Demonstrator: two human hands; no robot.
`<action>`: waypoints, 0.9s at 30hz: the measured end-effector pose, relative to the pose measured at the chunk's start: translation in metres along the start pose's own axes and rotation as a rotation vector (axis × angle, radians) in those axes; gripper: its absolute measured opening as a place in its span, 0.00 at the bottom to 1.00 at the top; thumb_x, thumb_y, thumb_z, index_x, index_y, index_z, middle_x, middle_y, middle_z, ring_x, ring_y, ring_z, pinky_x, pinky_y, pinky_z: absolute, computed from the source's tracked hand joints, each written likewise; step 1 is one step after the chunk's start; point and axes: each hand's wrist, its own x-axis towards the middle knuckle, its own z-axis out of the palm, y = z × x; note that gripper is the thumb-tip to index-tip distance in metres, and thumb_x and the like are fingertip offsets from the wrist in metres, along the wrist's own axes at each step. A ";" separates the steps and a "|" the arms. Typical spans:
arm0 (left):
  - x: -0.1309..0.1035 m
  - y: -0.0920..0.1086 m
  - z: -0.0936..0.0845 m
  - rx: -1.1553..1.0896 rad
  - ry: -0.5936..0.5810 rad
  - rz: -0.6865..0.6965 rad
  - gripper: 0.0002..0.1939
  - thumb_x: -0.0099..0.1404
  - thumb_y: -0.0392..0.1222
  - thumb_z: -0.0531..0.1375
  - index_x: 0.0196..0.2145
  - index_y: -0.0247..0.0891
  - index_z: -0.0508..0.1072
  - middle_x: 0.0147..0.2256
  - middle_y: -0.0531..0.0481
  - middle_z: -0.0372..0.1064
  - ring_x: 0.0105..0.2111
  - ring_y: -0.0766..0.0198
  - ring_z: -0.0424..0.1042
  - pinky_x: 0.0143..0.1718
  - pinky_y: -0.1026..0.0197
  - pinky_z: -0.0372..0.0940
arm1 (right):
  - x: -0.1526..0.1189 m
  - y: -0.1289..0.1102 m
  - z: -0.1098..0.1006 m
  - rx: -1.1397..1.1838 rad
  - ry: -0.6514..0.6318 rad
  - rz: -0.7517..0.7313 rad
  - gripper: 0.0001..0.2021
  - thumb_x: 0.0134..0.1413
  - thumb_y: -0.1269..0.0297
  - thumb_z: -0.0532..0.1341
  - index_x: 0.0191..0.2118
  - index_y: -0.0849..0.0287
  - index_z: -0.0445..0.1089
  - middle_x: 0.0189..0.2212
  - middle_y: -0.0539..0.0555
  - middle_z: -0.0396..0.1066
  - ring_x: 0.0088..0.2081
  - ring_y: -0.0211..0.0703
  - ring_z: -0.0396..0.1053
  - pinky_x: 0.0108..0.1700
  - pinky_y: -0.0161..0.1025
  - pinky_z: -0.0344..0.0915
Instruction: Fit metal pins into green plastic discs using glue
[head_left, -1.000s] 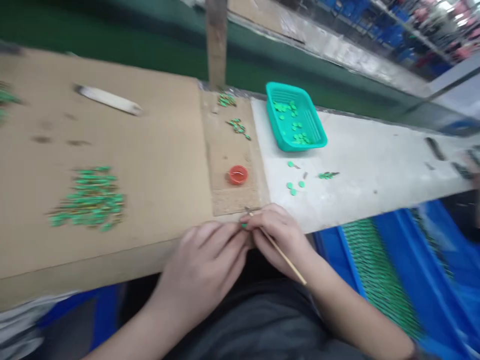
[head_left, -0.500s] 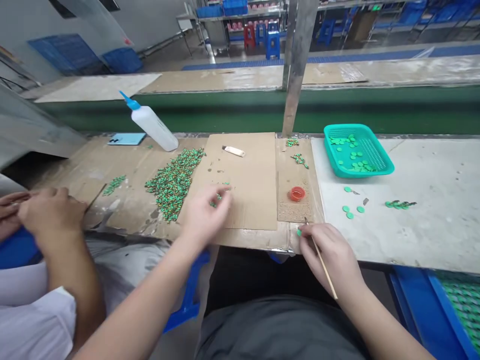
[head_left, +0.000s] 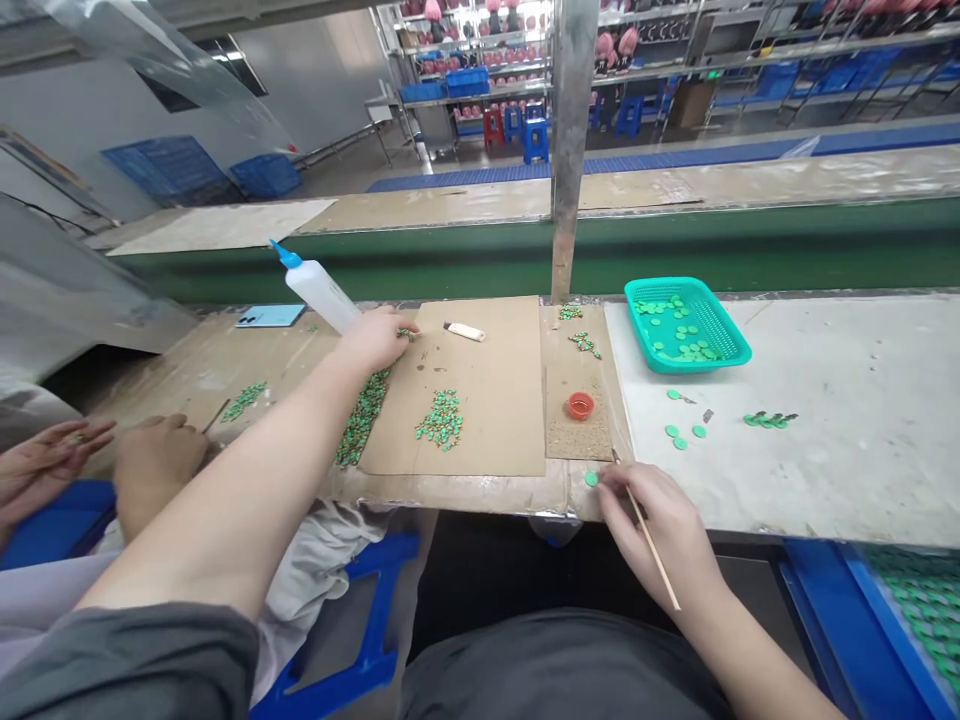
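Observation:
My left hand (head_left: 375, 340) reaches over the far end of a pile of small green and gold beads (head_left: 361, 420), its fingers bent and a little apart, touching beads at the pile's edge. My forearm hides part of that pile. A smaller bead cluster (head_left: 441, 420) lies on the cardboard sheet (head_left: 495, 400). At the table's front edge my right hand (head_left: 656, 510) is closed on a thin wooden stick (head_left: 654, 545) with a dark tip. By its fingertips is a green disc (head_left: 592, 479); I cannot tell whether they grip it. A small red cup (head_left: 580, 406) stands beyond.
A white bottle with blue nozzle (head_left: 322, 295) leans behind my left arm. A green basket (head_left: 742, 352) holds green discs; loose discs (head_left: 677, 437) and a beaded strip (head_left: 770, 420) lie before it. A cutter (head_left: 465, 331) lies on cardboard. Another person's hands (head_left: 161, 460) are at left.
My left hand has moved away from the cardboard's near part to the far end of the pile, uncovering the small cluster. My right hand stays put with the stick. The view has tilted up.

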 end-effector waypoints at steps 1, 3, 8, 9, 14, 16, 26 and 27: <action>0.008 0.002 0.001 0.024 -0.018 0.032 0.21 0.77 0.55 0.68 0.58 0.38 0.78 0.61 0.41 0.76 0.61 0.49 0.76 0.65 0.38 0.75 | 0.000 0.000 -0.001 0.004 0.002 0.003 0.04 0.75 0.70 0.63 0.45 0.53 0.72 0.39 0.54 0.82 0.40 0.50 0.82 0.44 0.47 0.77; 0.020 0.003 0.003 0.068 -0.042 0.077 0.21 0.77 0.55 0.68 0.58 0.38 0.78 0.60 0.41 0.76 0.61 0.49 0.77 0.65 0.38 0.74 | -0.001 -0.001 -0.004 0.008 0.014 0.006 0.04 0.76 0.70 0.63 0.45 0.53 0.72 0.39 0.54 0.82 0.40 0.50 0.82 0.44 0.47 0.78; 0.029 -0.005 0.005 0.110 -0.063 0.122 0.21 0.77 0.56 0.68 0.57 0.38 0.78 0.59 0.41 0.77 0.60 0.50 0.77 0.65 0.39 0.74 | -0.003 0.001 -0.009 0.044 0.052 0.032 0.05 0.75 0.70 0.63 0.44 0.53 0.73 0.40 0.54 0.83 0.40 0.48 0.82 0.43 0.45 0.78; 0.029 -0.008 0.004 0.106 -0.064 0.122 0.21 0.77 0.56 0.68 0.56 0.38 0.79 0.59 0.41 0.77 0.60 0.50 0.77 0.65 0.39 0.74 | -0.003 0.001 -0.010 0.054 0.051 0.041 0.05 0.75 0.70 0.63 0.44 0.53 0.73 0.40 0.54 0.83 0.40 0.48 0.82 0.43 0.45 0.78; 0.030 -0.014 0.003 0.025 -0.073 0.089 0.20 0.77 0.56 0.68 0.55 0.38 0.79 0.58 0.42 0.78 0.60 0.50 0.78 0.65 0.39 0.74 | -0.003 0.003 -0.009 0.090 0.025 0.054 0.05 0.74 0.71 0.63 0.45 0.53 0.74 0.41 0.54 0.84 0.41 0.48 0.83 0.43 0.44 0.78; 0.028 -0.012 0.002 -0.044 -0.066 0.078 0.20 0.77 0.55 0.69 0.56 0.38 0.79 0.58 0.42 0.78 0.58 0.51 0.78 0.63 0.40 0.76 | -0.002 0.003 -0.008 0.097 0.023 0.053 0.05 0.74 0.71 0.63 0.45 0.53 0.74 0.42 0.54 0.84 0.42 0.49 0.84 0.44 0.45 0.79; -0.017 0.016 -0.017 -0.818 0.150 0.098 0.20 0.78 0.57 0.67 0.51 0.36 0.78 0.44 0.49 0.77 0.39 0.63 0.77 0.41 0.57 0.78 | 0.004 -0.002 -0.019 0.142 0.113 0.037 0.04 0.74 0.69 0.65 0.44 0.53 0.76 0.41 0.53 0.85 0.41 0.47 0.84 0.44 0.42 0.79; -0.029 0.028 -0.015 -0.930 0.139 0.124 0.19 0.79 0.57 0.66 0.50 0.36 0.77 0.41 0.50 0.76 0.35 0.66 0.75 0.37 0.60 0.76 | 0.006 -0.005 -0.020 0.169 0.123 0.040 0.04 0.74 0.69 0.64 0.45 0.53 0.77 0.41 0.53 0.85 0.42 0.47 0.84 0.45 0.42 0.79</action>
